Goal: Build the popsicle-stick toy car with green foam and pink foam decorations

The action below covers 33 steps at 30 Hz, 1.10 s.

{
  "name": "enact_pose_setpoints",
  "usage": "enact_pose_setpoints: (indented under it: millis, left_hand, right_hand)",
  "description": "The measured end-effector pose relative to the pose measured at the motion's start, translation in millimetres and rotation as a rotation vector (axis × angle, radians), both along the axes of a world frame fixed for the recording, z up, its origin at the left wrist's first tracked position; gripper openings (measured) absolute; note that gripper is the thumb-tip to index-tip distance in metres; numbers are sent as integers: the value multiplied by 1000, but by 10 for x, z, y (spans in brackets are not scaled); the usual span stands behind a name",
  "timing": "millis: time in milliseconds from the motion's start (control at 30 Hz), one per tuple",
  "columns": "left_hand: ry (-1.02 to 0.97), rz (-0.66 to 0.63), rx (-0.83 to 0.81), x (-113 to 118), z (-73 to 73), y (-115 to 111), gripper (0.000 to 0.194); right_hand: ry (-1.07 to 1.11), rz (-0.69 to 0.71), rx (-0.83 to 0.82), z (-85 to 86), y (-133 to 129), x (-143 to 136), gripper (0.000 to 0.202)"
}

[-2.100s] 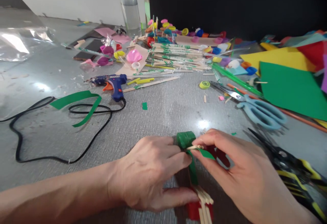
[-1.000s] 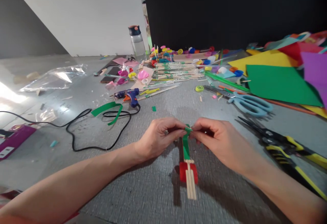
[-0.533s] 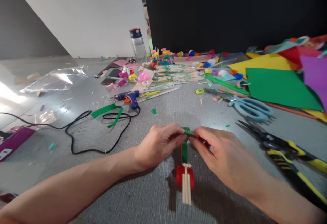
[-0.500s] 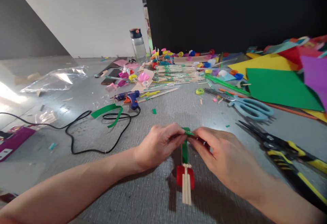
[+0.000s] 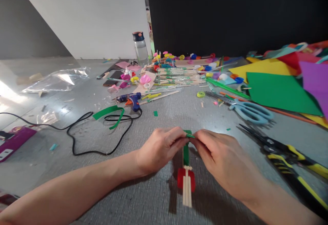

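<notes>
A small model of pale wooden sticks [image 5: 187, 190] points toward me at the lower middle, with red round pieces [image 5: 181, 179] on both sides. A green strip [image 5: 186, 155] runs along it, away from me. At its far end, my left hand [image 5: 161, 148] pinches a small green piece [image 5: 190, 135] from the left. My right hand [image 5: 221, 155] pinches the same piece from the right, fingers closed. The fingertips of both hands nearly meet and partly hide the piece.
A blue glue gun [image 5: 132, 100], its black cable and a curled green strip [image 5: 106, 111] lie left. Blue scissors [image 5: 252, 110] and black-yellow pliers [image 5: 271, 144] are right, beyond them a green sheet [image 5: 279, 91]. A bottle [image 5: 140, 52] stands behind, near caps and wrapped sticks.
The whole view has shifted slightly, so the far objects sit a little lower. Both hands keep their pinch on the green piece, almost unmoved.
</notes>
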<state>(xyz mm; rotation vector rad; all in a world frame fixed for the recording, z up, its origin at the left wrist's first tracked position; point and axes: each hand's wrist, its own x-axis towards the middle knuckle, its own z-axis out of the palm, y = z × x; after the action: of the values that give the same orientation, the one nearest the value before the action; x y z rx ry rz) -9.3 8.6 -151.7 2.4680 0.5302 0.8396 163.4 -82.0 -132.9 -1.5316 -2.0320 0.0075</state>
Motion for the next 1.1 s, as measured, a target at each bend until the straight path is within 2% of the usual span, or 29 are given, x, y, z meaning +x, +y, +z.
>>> enact_pose_setpoints:
  millis: [133, 267, 367, 467, 567, 633, 700, 800, 900, 1000, 1100]
  left_hand:
    - [-19, 17, -61, -5, -32, 26, 1]
    - [-74, -7, -114, -23, -29, 41, 17]
    - [-122, -47, -83, -32, -22, 62, 13]
    - [-142, -71, -46, -31, -31, 99, 10]
    - [-162, -98, -51, -29, -45, 142, 9]
    - [-175, -104, -73, -30, -51, 166, 8]
    - [-184, -100, -104, -29, -52, 182, 8]
    - [-171, -85, -171, -15, -39, 189, 10]
    - [-155, -63, -217, 11, -18, 183, 15]
    - [-225, -72, -198, 29, -4, 174, 15]
    - [-249, -89, -201, 20, -1, 165, 12]
  right_hand:
    - [107, 3, -81, -13, 10, 15, 24]
    - [133, 23, -127, -45, 4, -3, 25]
    - [89, 23, -136, -30, 13, -20, 26]
    - [40, 14, -169, 105, 29, 21, 25]
    - [23, -53, -195, 337, -22, 216, 22]
    - [4, -140, -224, 453, -142, 472, 22]
    - [-98, -312, -286, 476, -327, 819, 27]
    - [-206, -523, -324, 354, -595, 1383, 26]
    - [-247, -571, -304, 166, -629, 1787, 22]
    - [-285, -556, -261, -8, -351, 1943, 21]
    - [-361, -545, -232, -130, 33, 1939, 17]
